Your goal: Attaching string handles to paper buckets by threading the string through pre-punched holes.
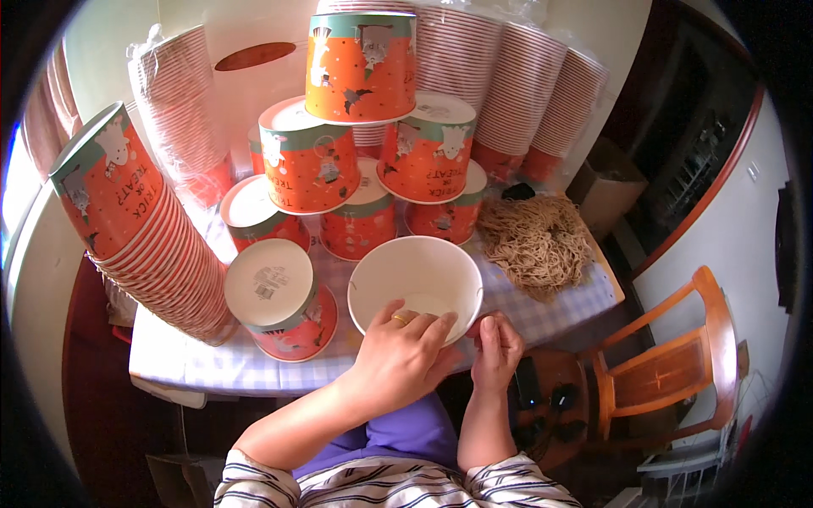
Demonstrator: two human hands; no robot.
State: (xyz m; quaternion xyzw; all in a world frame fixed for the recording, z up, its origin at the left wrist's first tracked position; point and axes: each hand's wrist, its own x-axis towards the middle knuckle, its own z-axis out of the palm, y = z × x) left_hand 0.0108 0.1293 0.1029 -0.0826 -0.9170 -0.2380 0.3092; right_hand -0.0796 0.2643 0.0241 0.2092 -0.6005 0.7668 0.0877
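A round paper bucket point(415, 271), white inside, stands with its mouth up at the table's near edge, right in front of me. Small dark marks show near its rim at both sides. My left hand point(402, 351), with a ring on one finger, reaches over the near rim; its fingers curl inside and the thumb lies outside, gripping the wall. Just outside the rim on the right, my right hand point(495, 345) is closed in a pinch. Whatever lies between those fingertips is too small or hidden to make out.
Upside-down orange buckets point(360, 80) form a pyramid behind. Another upturned bucket point(269, 284) stands left, beside a tall leaning stack point(161, 245). Wrapped bucket stacks point(517, 93) line the back. A tan cord heap point(538, 245) lies right, near a wooden chair point(665, 364).
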